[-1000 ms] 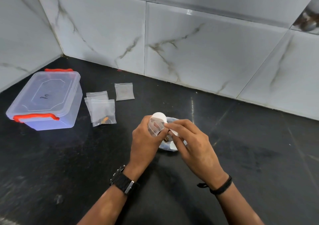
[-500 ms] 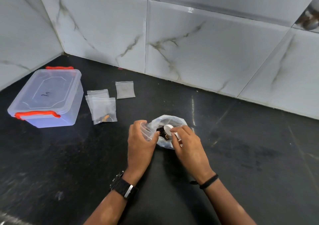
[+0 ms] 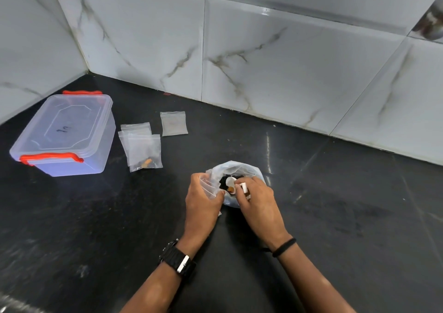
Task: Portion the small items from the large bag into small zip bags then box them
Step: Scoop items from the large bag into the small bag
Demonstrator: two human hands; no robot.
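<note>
The left hand point(image 3: 202, 201) curled its fingers round a clear small zip bag point(image 3: 211, 185), gripping it just left of the large bag point(image 3: 239, 168). The right hand point(image 3: 257, 202) pinched a white scoop point(image 3: 231, 183) inside that bag's mouth, fingertips bent over dark and orange small items point(image 3: 226, 188). Well left of both hands sat the lidded box point(image 3: 64, 135).

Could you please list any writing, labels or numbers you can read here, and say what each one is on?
Dark handwritten mark on the lid of the plastic box: too blurred to read.
Small zip bags, large bag, watch: no text visible.
</note>
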